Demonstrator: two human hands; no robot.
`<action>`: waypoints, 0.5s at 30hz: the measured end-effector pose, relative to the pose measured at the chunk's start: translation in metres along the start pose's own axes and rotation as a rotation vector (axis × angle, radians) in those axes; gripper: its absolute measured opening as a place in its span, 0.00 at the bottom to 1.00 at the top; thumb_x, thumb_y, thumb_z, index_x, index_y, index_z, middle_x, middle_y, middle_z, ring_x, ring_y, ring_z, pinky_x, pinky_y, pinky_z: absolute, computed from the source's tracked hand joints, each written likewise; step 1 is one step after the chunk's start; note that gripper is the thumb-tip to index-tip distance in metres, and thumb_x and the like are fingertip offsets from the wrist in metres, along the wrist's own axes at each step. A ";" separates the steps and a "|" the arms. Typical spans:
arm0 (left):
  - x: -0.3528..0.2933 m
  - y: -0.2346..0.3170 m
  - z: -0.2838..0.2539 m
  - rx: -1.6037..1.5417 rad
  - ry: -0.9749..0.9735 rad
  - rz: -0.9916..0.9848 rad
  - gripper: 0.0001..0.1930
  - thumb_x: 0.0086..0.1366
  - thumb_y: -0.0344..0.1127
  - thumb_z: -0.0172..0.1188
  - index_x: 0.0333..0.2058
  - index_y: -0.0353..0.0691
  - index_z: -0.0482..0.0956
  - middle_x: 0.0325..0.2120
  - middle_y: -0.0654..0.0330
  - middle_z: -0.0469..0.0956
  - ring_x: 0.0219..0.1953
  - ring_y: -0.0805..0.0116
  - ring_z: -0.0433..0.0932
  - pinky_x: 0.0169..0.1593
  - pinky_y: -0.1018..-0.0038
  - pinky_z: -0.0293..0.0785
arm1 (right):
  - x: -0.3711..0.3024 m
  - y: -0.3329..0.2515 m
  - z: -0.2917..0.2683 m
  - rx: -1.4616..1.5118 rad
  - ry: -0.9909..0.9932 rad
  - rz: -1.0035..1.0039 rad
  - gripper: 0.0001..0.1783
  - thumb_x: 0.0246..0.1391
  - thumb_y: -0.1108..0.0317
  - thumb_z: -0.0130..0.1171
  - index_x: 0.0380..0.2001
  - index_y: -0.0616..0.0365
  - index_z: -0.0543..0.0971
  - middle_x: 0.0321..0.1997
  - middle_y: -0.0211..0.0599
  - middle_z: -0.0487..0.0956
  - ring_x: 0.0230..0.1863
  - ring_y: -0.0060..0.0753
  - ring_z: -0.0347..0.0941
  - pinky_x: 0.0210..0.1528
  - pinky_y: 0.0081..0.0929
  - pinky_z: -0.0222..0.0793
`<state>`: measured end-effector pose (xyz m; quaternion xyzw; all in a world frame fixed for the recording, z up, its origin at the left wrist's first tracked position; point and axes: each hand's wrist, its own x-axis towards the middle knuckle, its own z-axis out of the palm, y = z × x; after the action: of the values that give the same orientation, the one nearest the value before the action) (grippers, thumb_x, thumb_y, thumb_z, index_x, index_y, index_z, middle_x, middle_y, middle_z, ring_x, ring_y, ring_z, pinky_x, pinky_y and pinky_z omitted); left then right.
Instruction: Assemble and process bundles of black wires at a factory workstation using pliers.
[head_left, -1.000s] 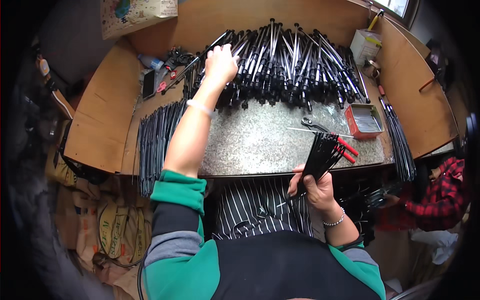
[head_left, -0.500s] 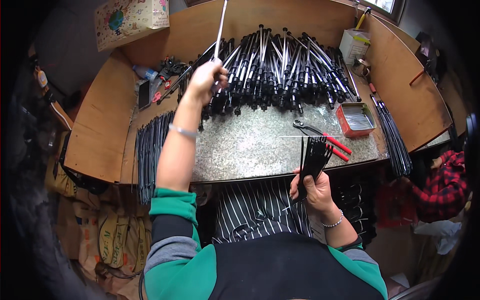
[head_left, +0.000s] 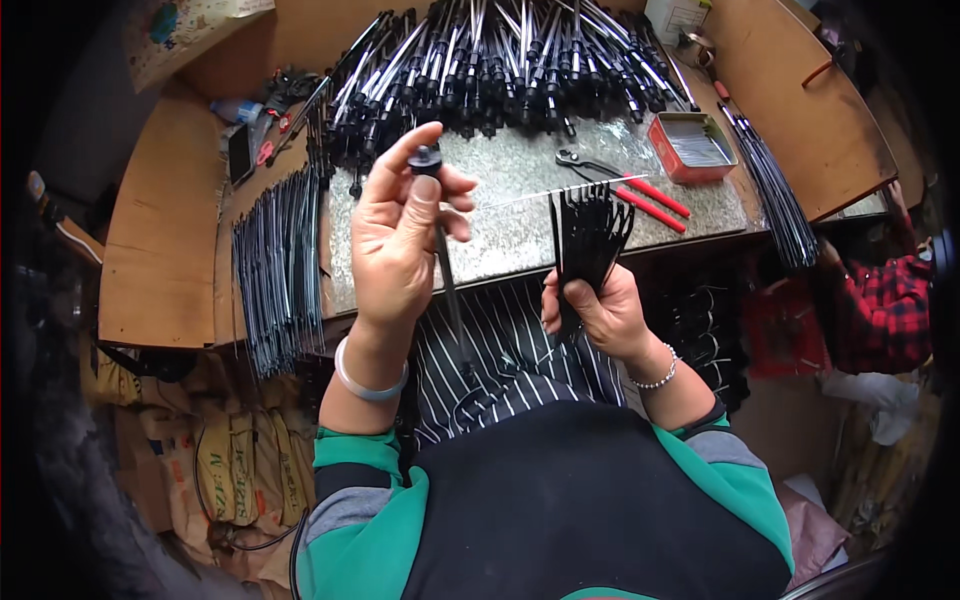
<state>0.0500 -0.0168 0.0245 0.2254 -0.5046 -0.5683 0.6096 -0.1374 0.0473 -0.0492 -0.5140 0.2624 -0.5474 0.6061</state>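
Raised in front of me, my left hand (head_left: 392, 245) grips a thin metal shaft with a round black end cap (head_left: 425, 160), pinched near the thumb. Its dark rod (head_left: 448, 275) runs down past my palm toward my lap. At the table's front edge, my right hand (head_left: 603, 310) is closed around a bundle of black ribs (head_left: 588, 235), fanned out at the top. A thin straight wire (head_left: 520, 196) passes across the tops of the ribs. Behind both hands, a large heap of similar silver-and-black shafts (head_left: 520, 60) covers the table's back.
Red-handled pliers (head_left: 650, 205) lie beside a red tin (head_left: 690, 148) of thin wires. Bundles of dark ribs rest at the left (head_left: 280, 270) and right (head_left: 770, 190). A phone (head_left: 241, 155) lies far left. Another person's red-checked sleeve (head_left: 890, 315) shows at right.
My left hand has come back from the heap toward me, bringing a shaft that now points downward. My right hand still holds the ribs. The view has tilted lower.
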 end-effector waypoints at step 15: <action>-0.018 -0.014 0.020 -0.409 -0.056 -0.066 0.22 0.63 0.32 0.52 0.55 0.37 0.62 0.40 0.47 0.75 0.39 0.63 0.78 0.38 0.74 0.78 | -0.001 -0.001 0.011 -0.067 -0.002 -0.045 0.19 0.56 0.57 0.51 0.35 0.67 0.71 0.28 0.37 0.73 0.23 0.23 0.72 0.24 0.21 0.72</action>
<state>0.0290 0.0019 0.0144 0.0974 -0.3875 -0.6847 0.6095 -0.1285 0.0525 -0.0446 -0.5402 0.2683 -0.5511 0.5766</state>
